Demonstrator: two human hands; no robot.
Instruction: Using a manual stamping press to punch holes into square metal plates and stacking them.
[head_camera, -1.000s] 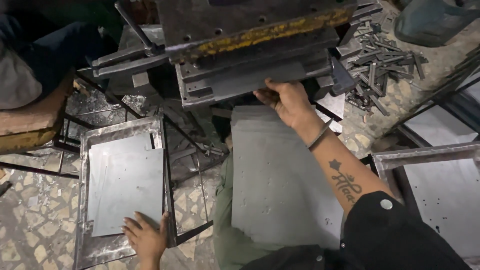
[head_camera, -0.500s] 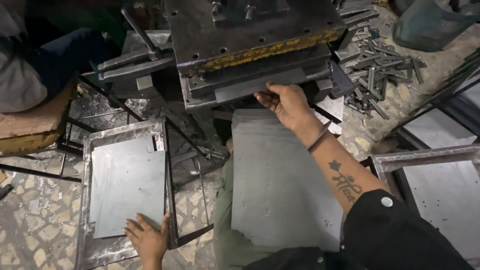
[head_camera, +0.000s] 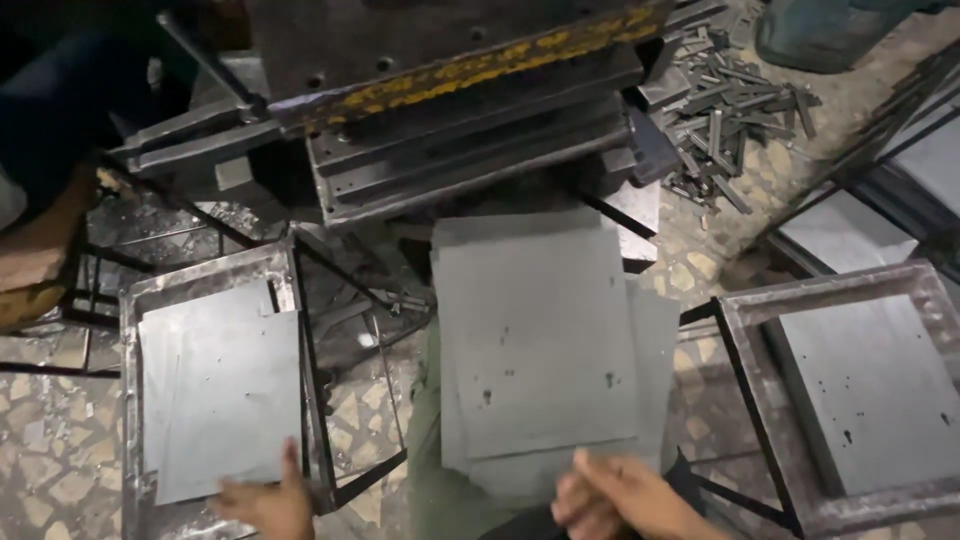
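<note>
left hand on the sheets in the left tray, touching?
Touching. Head view: the left hand lies with fingers on the near edge of the grey metal sheets in the left tray.

Matt grey metal sheets (head_camera: 535, 340) lie below a worn, yellow-flecked steel press (head_camera: 450, 90).

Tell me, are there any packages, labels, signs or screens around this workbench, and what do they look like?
No packages, signs or screens show.
The nearest thing to a label: a worn yellow stripe, long and thin, chipped, running along the front edge of the dark press at the top.
The grey sheets in the middle, by the right hand, bear only small dark specks.
The left hand touches plain grey sheets in the left tray.
</note>
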